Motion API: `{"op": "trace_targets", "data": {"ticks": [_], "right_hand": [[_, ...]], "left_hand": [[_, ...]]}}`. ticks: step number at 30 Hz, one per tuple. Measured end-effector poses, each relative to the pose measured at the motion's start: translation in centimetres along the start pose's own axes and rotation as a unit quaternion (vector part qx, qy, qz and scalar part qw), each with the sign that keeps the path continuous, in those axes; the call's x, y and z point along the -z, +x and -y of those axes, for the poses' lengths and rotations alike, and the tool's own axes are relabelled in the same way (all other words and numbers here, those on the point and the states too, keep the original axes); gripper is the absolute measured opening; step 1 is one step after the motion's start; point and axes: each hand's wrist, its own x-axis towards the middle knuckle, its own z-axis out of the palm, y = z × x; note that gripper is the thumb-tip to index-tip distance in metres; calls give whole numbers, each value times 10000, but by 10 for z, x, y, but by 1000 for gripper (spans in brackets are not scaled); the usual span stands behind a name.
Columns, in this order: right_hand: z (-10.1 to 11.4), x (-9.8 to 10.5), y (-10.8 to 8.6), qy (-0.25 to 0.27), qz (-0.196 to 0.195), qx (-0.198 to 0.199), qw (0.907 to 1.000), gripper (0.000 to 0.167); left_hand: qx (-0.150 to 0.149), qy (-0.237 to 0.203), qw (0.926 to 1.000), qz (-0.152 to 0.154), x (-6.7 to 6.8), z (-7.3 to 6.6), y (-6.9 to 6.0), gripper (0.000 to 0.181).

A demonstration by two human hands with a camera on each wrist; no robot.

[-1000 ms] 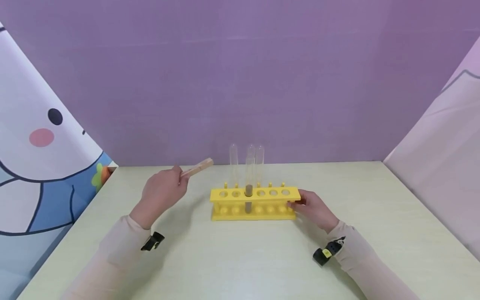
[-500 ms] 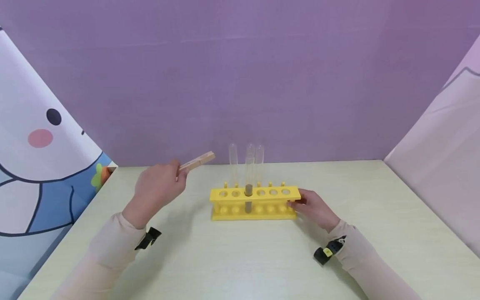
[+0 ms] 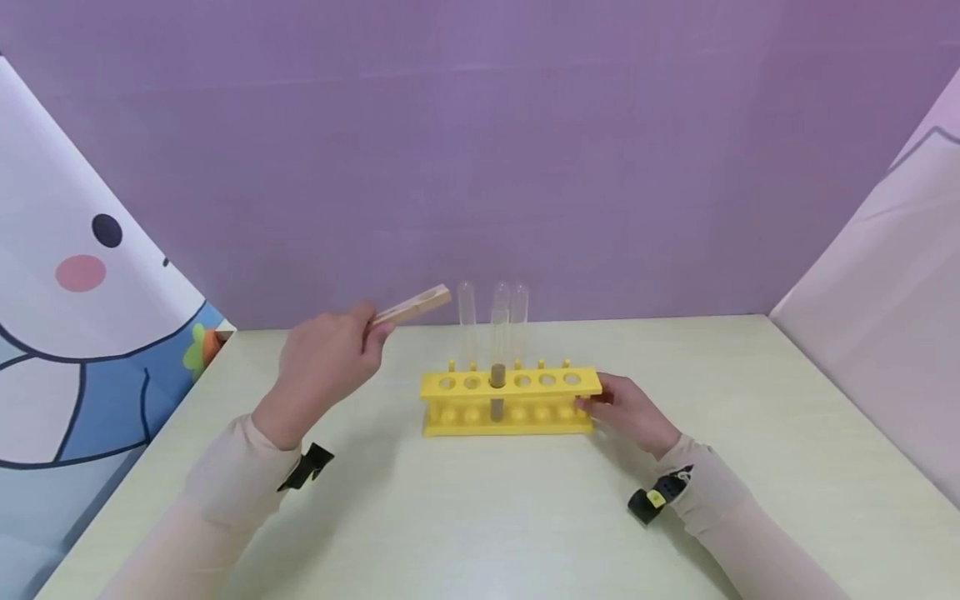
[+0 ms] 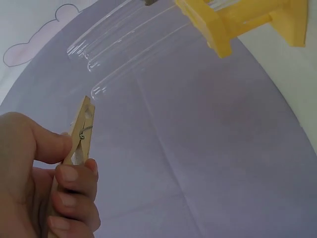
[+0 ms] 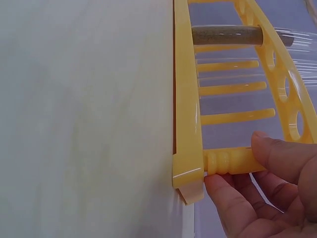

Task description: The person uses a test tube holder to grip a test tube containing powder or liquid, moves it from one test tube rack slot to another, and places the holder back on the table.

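Firstly, left hand [image 3: 327,362]: grasping, thumb and curled fingers round a wooden clamp [image 4: 81,131] fitted with a wire spring. Clamp carried above the tabletop [image 3: 480,517], extending forward and rightward from that hand; its tip lies near the leftmost of the inverted tubes, apart from it in the head view.

Right hand [image 3: 632,417]: grasping, thumb and fingers about the end post of a yellow rack [image 3: 517,430]. Rack upright on the tabletop, running leftward from that hand; top plate with six holes.

Filled tube [image 3: 498,377], one: clear, dark grey matter in its lower part; upright in the rack's third hole from the left, on the half farther from the right hand.

Inverted tubes [image 3: 467,312], three: clear, rounded ends uppermost, at the rack's rear pegs; forward and left of the right hand, rightward of the left.

Wrist cameras [image 3: 652,502], two: black, one behind each hand, at the cuffs of pale sleeves [image 3: 232,475].

Purple backdrop [image 3: 480,167]: beyond both hands. Printed cloth [image 3: 45,208]: far left of the left hand, bearing a cartoon figure.
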Motion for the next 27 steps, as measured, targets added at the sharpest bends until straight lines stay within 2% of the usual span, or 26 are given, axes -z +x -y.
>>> {"op": "trace_targets", "data": {"ticks": [7,18,27], "right_hand": [[-1,2,2,148,48,32,9999,40],[-6,2,2,117,22,58,9999,38],[-3,1,2,144,95,-15,9999,40]], "left_hand": [[-232,-152,9995,-167,4,-10,8,25],[-310,-403,9982,306,13,-25,19,25],[-396,-563,9972,301,17,-33,23,25]]}}
